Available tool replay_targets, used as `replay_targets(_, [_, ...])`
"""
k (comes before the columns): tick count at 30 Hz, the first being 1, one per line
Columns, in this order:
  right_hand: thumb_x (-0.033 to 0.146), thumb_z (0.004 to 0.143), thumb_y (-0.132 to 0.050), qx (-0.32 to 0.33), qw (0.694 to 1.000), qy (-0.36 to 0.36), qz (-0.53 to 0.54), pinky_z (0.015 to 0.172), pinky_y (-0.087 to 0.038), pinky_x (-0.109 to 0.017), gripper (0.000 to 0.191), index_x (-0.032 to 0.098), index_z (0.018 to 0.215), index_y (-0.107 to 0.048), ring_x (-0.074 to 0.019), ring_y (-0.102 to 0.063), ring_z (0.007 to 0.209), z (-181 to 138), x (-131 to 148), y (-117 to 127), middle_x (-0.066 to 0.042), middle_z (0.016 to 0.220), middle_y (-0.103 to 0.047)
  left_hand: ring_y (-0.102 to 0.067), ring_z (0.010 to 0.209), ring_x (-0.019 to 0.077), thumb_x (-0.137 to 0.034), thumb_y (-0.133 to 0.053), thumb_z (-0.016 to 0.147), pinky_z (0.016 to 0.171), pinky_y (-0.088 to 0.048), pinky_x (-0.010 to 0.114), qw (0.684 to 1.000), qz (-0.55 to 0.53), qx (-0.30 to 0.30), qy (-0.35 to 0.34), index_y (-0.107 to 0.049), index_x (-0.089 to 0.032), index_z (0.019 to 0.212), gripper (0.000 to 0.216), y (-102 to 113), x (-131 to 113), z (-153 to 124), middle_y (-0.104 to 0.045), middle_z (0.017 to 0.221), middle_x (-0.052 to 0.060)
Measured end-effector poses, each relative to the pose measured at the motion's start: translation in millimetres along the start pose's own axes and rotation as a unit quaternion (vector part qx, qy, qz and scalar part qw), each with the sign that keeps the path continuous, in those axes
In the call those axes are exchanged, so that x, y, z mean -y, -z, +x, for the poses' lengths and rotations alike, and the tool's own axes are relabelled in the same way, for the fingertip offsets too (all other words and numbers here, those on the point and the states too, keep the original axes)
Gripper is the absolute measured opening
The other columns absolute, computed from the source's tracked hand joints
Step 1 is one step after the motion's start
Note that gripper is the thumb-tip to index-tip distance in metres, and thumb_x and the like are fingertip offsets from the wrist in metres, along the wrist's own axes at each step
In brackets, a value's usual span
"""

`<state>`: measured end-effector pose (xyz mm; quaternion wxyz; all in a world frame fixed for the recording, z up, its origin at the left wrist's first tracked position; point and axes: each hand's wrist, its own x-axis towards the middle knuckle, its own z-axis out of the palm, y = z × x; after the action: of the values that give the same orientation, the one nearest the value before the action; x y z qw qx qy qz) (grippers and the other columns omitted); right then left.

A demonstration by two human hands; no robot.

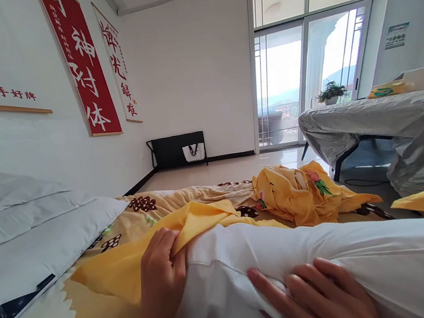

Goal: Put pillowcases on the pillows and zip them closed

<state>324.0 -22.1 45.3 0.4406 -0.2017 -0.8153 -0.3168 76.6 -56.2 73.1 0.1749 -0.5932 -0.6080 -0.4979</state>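
Note:
A plump white pillow (398, 248) lies across the front of the bed, its seamed end towards the left. My left hand (163, 276) is closed on the edge of a plain yellow pillowcase (124, 266), beside that end of the pillow. The pillowcase spreads over the bed to the left and behind the pillow; how far its opening reaches is hidden. On the pillow's near side, my right hand (318, 296) grips the white fabric with bent fingers, the index finger stretched along the seam. Its thumb is mostly hidden.
Crumpled yellow fabric with a printed pattern (296, 194) lies behind the pillow. White pillows (47, 224) are stacked at left on the patterned bedsheet (189, 196). A plastic-covered table (379, 112) stands at right, a black folded panel (171, 151) by the far wall.

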Motion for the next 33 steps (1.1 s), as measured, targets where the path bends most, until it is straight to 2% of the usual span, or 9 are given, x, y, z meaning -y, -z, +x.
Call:
replay_targets(5, [0.014, 0.09, -0.042, -0.054, 0.992, -0.066, -0.091, 0.087, -0.035, -0.039, 0.042, 0.03, 0.123, -0.064, -0.0228, -0.066, 0.097, 3.1, 2.5, -9.1, -0.007, 0.11, -0.07, -0.055, 0.067, 0.0141, -0.012, -0.044, 0.085, 0.063, -0.046, 0.023, 0.993, -0.075, -0.055, -0.07, -0.055, -0.023, 0.079, 0.016, -1.5, -30.2, -22.9, -0.057, 0.07, 0.001])
replay_targets(8, [0.009, 0.092, -0.033, -0.04, 0.993, -0.082, -0.078, 0.093, -0.032, -0.039, 0.049, 0.028, 0.129, -0.06, -0.0216, -0.063, 0.109, 8.5, 15.7, -15.2, -0.004, 0.12, -0.067, -0.054, 0.067, 0.0145, -0.012, -0.042, 0.087, 0.063, -0.047, 0.024, 0.989, -0.112, -0.058, -0.072, -0.055, -0.023, 0.08, 0.018, -8.9, -44.8, -31.5, -0.056, 0.069, 0.002])
replay_targets(12, [0.038, 0.099, -0.031, -0.035, 0.996, -0.079, -0.008, 0.093, -0.032, -0.037, 0.042, 0.027, 0.124, -0.064, -0.0194, -0.065, 0.095, 12.8, 33.3, -19.6, -0.003, 0.105, -0.073, -0.053, 0.063, 0.0132, -0.016, -0.042, 0.09, 0.06, -0.045, 0.023, 0.986, -0.151, -0.059, -0.047, -0.053, -0.023, 0.077, 0.018, -7.6, -54.1, -32.9, -0.055, 0.066, 0.001])
replay_targets(14, [0.051, 0.098, -0.029, -0.017, 0.998, -0.055, -0.022, 0.086, -0.034, -0.037, 0.049, 0.027, 0.122, -0.065, -0.0185, -0.064, 0.081, 12.1, 36.5, -19.6, -0.003, 0.088, -0.073, -0.05, 0.059, 0.0123, -0.02, -0.044, 0.089, 0.057, -0.043, 0.022, 0.988, -0.133, -0.072, -0.012, -0.053, -0.023, 0.075, 0.017, 0.7, -48.2, -28.3, -0.053, 0.063, -0.001])
replay_targets(19, [0.046, 0.099, -0.03, -0.008, 0.999, -0.013, -0.044, 0.079, -0.034, -0.037, 0.044, 0.028, 0.116, -0.068, -0.0167, -0.056, 0.069, 8.1, 36.5, -19.3, -0.001, 0.072, -0.066, -0.055, 0.063, 0.0145, -0.034, -0.048, 0.086, 0.059, -0.043, 0.024, 0.99, 0.009, -0.098, 0.104, -0.057, -0.023, 0.076, 0.017, 17.4, 3.4, -2.9, -0.06, 0.068, -0.002])
replay_targets(22, [0.048, 0.098, -0.034, -0.008, 0.999, -0.015, -0.038, 0.08, -0.034, -0.036, 0.042, 0.029, 0.116, -0.068, -0.0171, -0.055, 0.071, 7.2, 35.3, -20.6, -0.001, 0.074, -0.065, -0.062, 0.08, 0.0224, -0.028, -0.045, 0.083, 0.072, -0.047, 0.033, 0.984, 0.125, -0.083, 0.096, -0.061, -0.022, 0.086, 0.017, 16.8, 29.2, 7.6, -0.066, 0.087, 0.005])
replay_targets(26, [0.05, 0.097, -0.035, -0.005, 0.999, -0.013, -0.035, 0.081, -0.034, -0.036, 0.043, 0.03, 0.118, -0.067, -0.0169, -0.055, 0.072, 6.6, 32.8, -20.9, -0.002, 0.074, -0.065, -0.059, 0.097, 0.0281, -0.017, -0.042, 0.084, 0.086, -0.045, 0.044, 0.967, 0.221, -0.125, -0.012, -0.061, -0.022, 0.099, 0.024, 19.2, 16.9, -1.9, -0.062, 0.097, 0.01])
replay_targets(30, [0.046, 0.099, -0.034, -0.005, 0.999, -0.011, -0.031, 0.081, -0.034, -0.036, 0.042, 0.029, 0.118, -0.067, -0.0167, -0.055, 0.073, 6.6, 31.5, -19.2, -0.002, 0.075, -0.065, -0.061, 0.09, 0.019, -0.006, -0.042, 0.084, 0.084, -0.048, 0.031, 0.968, 0.147, 0.019, -0.205, -0.061, -0.025, 0.1, 0.031, 20.9, -6.7, -20.6, -0.065, 0.095, 0.005])
replay_targets(33, [0.045, 0.099, -0.034, -0.005, 1.0, -0.013, -0.026, 0.082, -0.034, -0.036, 0.041, 0.029, 0.118, -0.067, -0.0168, -0.055, 0.073, 6.8, 31.8, -18.7, -0.002, 0.075, -0.065, -0.062, 0.089, 0.0204, -0.007, -0.04, 0.083, 0.079, -0.05, 0.032, 0.963, 0.18, 0.095, -0.177, -0.063, -0.024, 0.102, 0.034, 15.3, -1.6, -23.2, -0.067, 0.096, 0.004])
